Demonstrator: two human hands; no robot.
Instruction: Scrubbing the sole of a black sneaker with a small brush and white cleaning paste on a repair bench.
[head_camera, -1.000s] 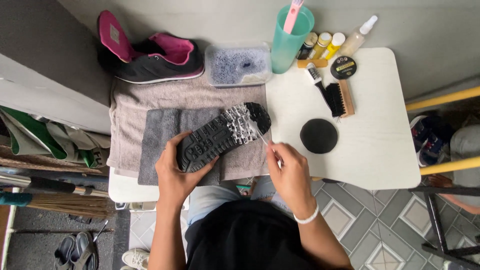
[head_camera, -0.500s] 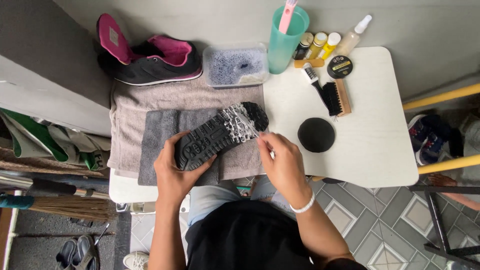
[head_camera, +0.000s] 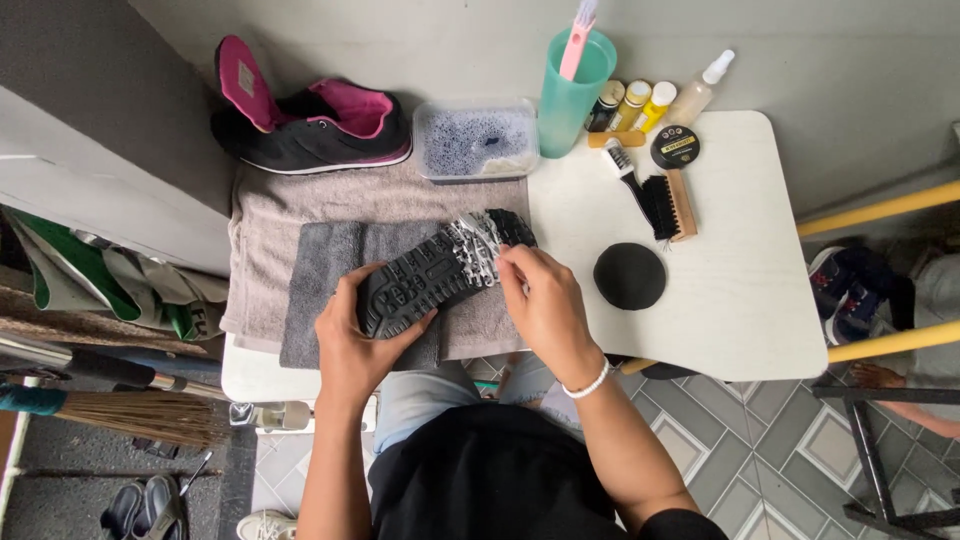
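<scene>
Lying sole-up, black shoe (head_camera: 440, 275), grey-white foam apparently across forefoot tread

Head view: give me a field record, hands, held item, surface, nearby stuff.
left hand: grips the heel end of the black sneaker turned sole up
right hand: fingers at the foamy toe end of the sole; any tool in them is hidden
under shoe: dark grey cloth on a beige towel
surface: white table
nearby: black and pink sneaker, clear tub of suds, green plastic cup, wooden-handled brush, round black pad
</scene>
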